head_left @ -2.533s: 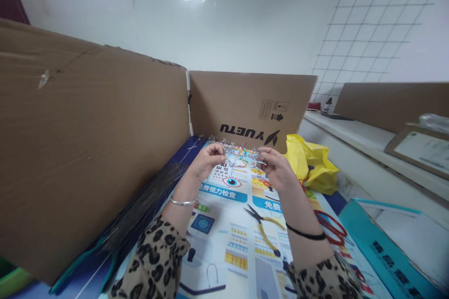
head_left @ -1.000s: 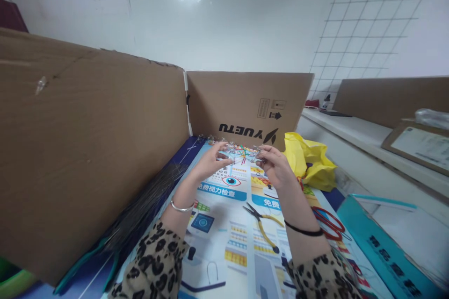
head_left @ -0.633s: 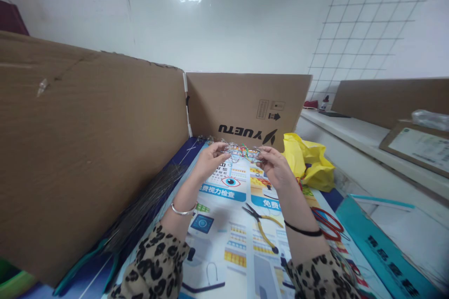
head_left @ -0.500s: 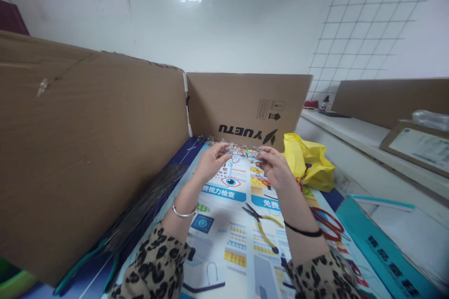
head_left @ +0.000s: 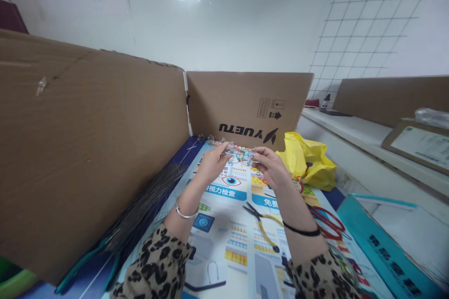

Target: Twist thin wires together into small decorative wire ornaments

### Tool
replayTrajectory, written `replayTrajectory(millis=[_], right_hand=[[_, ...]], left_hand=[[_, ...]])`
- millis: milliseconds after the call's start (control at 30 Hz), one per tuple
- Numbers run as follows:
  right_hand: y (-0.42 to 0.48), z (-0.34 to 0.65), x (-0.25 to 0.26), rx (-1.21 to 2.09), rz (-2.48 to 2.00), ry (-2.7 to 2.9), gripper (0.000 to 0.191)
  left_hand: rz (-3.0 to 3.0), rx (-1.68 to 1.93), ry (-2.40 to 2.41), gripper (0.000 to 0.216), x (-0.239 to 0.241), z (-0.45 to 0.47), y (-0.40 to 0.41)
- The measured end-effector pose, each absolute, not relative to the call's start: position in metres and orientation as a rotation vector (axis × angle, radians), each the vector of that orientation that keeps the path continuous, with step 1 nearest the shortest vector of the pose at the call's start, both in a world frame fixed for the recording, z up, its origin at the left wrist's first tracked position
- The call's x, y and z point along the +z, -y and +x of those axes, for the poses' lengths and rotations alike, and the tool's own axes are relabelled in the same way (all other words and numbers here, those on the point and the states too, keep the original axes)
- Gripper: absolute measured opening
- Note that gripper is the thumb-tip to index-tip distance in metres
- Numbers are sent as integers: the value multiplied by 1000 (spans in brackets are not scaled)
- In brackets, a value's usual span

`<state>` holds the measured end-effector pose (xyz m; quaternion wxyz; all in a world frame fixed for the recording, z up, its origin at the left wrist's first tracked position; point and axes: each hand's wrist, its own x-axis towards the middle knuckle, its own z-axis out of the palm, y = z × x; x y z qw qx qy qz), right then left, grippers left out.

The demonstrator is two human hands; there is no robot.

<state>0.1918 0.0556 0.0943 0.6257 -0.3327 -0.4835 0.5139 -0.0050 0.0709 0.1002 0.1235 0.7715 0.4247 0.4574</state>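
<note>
Your left hand (head_left: pixel 212 164) and right hand (head_left: pixel 272 167) pinch opposite ends of the tangled wire piece (head_left: pixel 241 154), which spans the gap between your fingertips, over the printed sheet (head_left: pixel 236 240) and farther from you than the yellow-handled pliers (head_left: pixel 259 217).

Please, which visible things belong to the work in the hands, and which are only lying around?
Belonging to the work:
wire piece, held between left hand and right hand
probably yellow-handled pliers, lying unheld
probably wire bundle, also unheld

Seemingly just lying around:
yellow bag
teal box
</note>
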Motion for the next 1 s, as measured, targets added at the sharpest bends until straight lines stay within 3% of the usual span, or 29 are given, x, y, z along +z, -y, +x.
replayTrajectory(millis=[333, 833, 1000], right_hand=[[-61, 181, 88, 1139, -795, 1108, 27], [-60, 196, 92, 1132, -795, 1088, 24], [-60, 194, 91, 1119, -783, 1067, 24]], left_hand=[[2249, 1342, -1242, 35, 91, 4, -73], [1968, 1430, -1251, 7, 93, -10, -81], [2010, 1446, -1284, 7, 92, -9, -81]])
